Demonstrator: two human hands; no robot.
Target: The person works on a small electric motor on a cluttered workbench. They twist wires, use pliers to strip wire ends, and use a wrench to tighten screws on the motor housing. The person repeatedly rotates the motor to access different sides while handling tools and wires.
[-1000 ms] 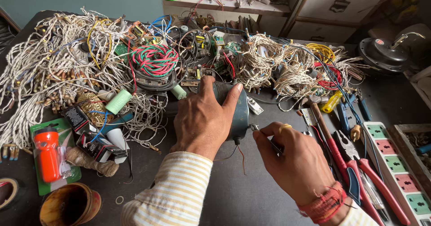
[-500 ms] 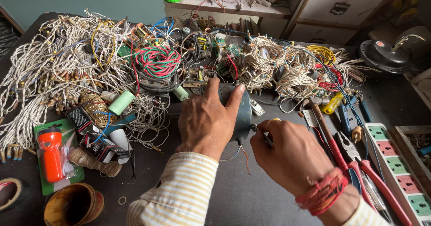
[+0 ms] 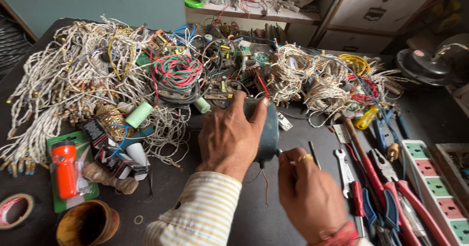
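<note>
Your left hand point(image 3: 228, 134) is gripping a round grey-blue metal motor point(image 3: 267, 128) with thin wires hanging below; your right hand point(image 3: 308, 194) is pinching at its edge, fingers closed narrow.

Motor point(image 3: 267, 128) before wire tangle point(image 3: 97, 75); pliers point(image 3: 391, 187) right, torch pack point(image 3: 66, 170) left.

The left hand point(image 3: 229, 138) lies palm-down with fingers point(image 3: 258, 113) curled; the right hand point(image 3: 308, 197) pinches beside it.

An electrical repair workshop: tangled wires point(image 3: 73, 80), pliers point(image 3: 391, 187), a spanner point(image 3: 344, 165) crowd the bench point(image 3: 273, 226).
</note>
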